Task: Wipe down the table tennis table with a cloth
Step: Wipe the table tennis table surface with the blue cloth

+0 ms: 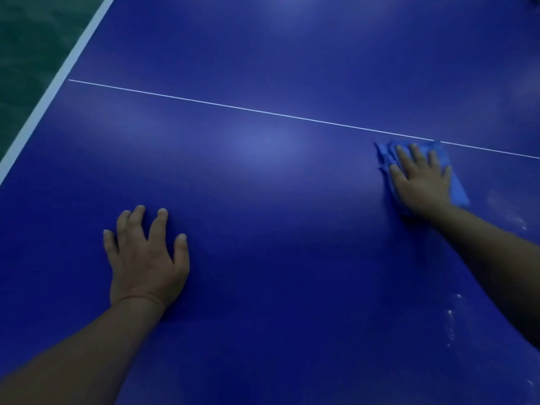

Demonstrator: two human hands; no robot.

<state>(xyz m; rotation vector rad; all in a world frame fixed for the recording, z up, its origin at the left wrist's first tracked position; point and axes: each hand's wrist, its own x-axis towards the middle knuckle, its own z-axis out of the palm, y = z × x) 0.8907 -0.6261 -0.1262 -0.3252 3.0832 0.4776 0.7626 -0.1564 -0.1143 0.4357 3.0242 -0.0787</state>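
Floor: I see green floor (26, 54) past the table's white edge band (58, 80).
Left hand: my left hand (146, 258) lies flat on the blue table (263, 229), fingers spread, holding nothing.
Centre line: a thin white line (233, 108) crosses the top.
Right hand: my right hand (420, 179) presses the blue cloth (457, 191) flat with straight fingers, just below that line.
Far right: I see pale smears (451, 320).

Left hand (146, 258) rests flat on the blue table tennis table (263, 229), near side, left of centre. Right hand (420, 179) lies flat on top of a crumpled blue cloth (455, 188), farther away and well to the right, just before the thin white centre line (233, 108). White edge stripe (55, 83) runs along the table's left side; green floor (29, 39) lies beyond it. Pale smears (451, 317) lie on the table at right, nearer than the cloth.
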